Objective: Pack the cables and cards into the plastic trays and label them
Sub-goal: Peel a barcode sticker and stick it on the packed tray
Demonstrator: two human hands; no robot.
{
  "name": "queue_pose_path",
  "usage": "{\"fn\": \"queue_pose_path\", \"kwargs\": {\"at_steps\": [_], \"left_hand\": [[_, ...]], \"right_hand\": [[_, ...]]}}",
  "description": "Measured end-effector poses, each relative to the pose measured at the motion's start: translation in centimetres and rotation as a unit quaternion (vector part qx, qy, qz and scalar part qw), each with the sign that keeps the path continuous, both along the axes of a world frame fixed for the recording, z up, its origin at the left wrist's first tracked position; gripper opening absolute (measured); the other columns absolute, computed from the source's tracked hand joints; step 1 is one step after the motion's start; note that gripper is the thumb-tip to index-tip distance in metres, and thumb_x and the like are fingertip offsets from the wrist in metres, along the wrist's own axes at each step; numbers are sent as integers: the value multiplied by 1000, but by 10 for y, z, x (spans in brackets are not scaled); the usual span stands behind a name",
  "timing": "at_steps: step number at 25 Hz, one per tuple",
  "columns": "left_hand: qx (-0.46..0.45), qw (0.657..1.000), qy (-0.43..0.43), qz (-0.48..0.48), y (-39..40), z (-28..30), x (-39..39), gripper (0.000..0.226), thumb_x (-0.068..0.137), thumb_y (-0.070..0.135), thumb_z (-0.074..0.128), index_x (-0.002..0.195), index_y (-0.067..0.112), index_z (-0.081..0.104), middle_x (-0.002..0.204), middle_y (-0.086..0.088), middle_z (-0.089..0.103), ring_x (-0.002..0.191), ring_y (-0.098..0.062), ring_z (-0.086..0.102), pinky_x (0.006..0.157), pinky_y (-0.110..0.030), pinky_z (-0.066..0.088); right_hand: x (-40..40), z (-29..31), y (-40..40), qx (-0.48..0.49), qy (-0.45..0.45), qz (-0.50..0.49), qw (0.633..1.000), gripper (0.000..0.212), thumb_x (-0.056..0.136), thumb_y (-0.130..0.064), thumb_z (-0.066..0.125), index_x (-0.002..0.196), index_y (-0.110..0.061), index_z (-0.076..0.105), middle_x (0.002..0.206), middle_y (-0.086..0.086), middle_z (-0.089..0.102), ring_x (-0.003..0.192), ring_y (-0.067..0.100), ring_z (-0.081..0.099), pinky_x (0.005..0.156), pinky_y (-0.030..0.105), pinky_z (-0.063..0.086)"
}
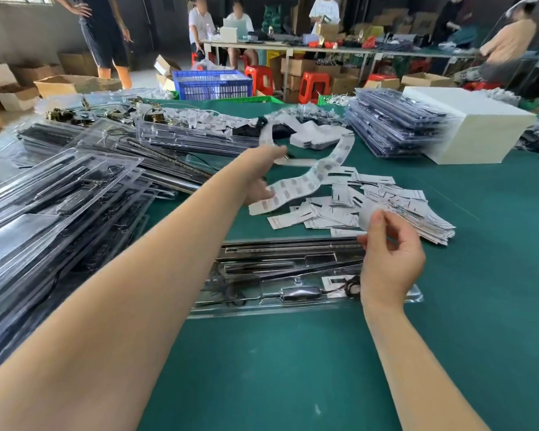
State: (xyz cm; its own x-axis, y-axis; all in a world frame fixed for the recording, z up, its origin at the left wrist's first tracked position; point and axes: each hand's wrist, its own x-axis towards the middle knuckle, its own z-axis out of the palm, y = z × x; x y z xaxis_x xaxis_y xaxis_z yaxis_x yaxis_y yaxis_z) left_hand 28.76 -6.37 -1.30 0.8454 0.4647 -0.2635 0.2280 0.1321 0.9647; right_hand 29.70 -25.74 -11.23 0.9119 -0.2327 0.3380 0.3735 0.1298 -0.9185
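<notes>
While one packed plastic tray (293, 275) lies unlabelled on the green tabletop (293, 368), a peeled label (369, 214) is pinched by the right hand (389, 259), the label strip (296, 185) gripped by the left hand (262, 178); finished tray stacks (392, 126) look done, loose cards (386, 206) remain.

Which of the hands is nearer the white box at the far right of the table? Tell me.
Right. The right hand hovers over the near clear tray, pinching a small label, short of the white box. The left hand holds the label strip further left of it.

Green table (293, 368) — trays (59, 213); cards (386, 206)
</notes>
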Motion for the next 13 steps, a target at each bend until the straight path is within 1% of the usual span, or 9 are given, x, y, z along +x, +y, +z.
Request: {"fn": "queue_pose_path", "kwargs": {"at_steps": [1, 2, 4, 5, 6, 7, 8, 10, 13], "left_hand": [[106, 992, 34, -53, 3, -7, -12, 58, 95, 28, 58, 147, 18, 34, 149, -3, 38, 132, -27, 41, 107, -44, 36], [232, 964, 69, -113, 7, -15, -27, 65, 92, 36, 62, 148, 23, 33, 153, -1, 33, 135, -23, 37, 109, -41, 31], [438, 835, 206, -261, 18, -30, -63, 106, 66, 66, 73, 152, 36, 18, 160, 3, 14, 143, -21, 23, 113, -41, 23], [481, 761, 297, -318, 22, -37, -80, 127, 48, 76, 74, 151, 44, 6, 162, 3, 0, 148, -24, 9, 116, -46, 16], [498, 709, 361, -345, 27, -46, -93, 138, 38, 78, 76, 148, 49, -4, 161, 2, -11, 148, -27, -3, 117, -51, 11], [504, 687, 386, -353, 30, -56, -103, 142, 38, 74, 81, 146, 52, -9, 161, 1, -15, 148, -28, -8, 118, -53, 11], [508, 695, 376, -343, 30, -65, -110, 140, 43, 67, 84, 146, 52, -10, 161, 2, -13, 148, -28, -8, 118, -54, 13], [518, 748, 294, -293, 32, -78, -115, 132, 49, 57, 87, 149, 47, 1, 161, 3, -1, 148, -24, -2, 118, -50, 16], [495, 826, 145, -227, 29, -97, -115, 117, 55, 56, 86, 151, 36, 22, 161, 3, 9, 148, -16, 2, 120, -39, 11]], "right_hand": [[-1, 0, 2, -13, 1, 2, 1000, 5, 93, -32, 63, 90, -35, 65, 86, -14, 69, 75, 21, 67, 69, 28, 52], [-1, -1, 3, -28, 1, 5, 1000, 4, 93, -34, 62, 90, -35, 65, 84, -19, 68, 75, 20, 67, 68, 25, 51], [-3, -4, 6, -64, -10, 19, 998, 7, 93, -35, 62, 93, -28, 66, 81, -20, 66, 73, 20, 66, 65, 21, 50], [-5, -6, 8, -85, -16, 27, 996, 11, 93, -34, 62, 95, -24, 66, 82, -17, 66, 72, 19, 64, 64, 21, 50], [-6, -7, 9, -105, -21, 28, 994, 13, 93, -33, 61, 97, -22, 67, 82, -15, 65, 71, 16, 63, 64, 23, 49], [-7, -8, 10, -124, -27, 28, 992, 13, 93, -32, 62, 97, -21, 67, 83, -13, 65, 70, 11, 60, 65, 24, 49], [-8, -8, 10, -139, -39, 30, 989, 12, 93, -31, 62, 96, -21, 67, 83, -12, 64, 69, 7, 57, 66, 25, 47], [-12, -6, 10, -182, -101, 44, 977, 9, 92, -32, 63, 92, -24, 67, 81, -13, 63, 70, 5, 54, 68, 26, 46], [-21, -8, 15, -291, -256, 64, 920, 10, 89, -26, 69, 88, -17, 73, 83, -8, 68, 77, 12, 59, 73, 27, 47]]}}
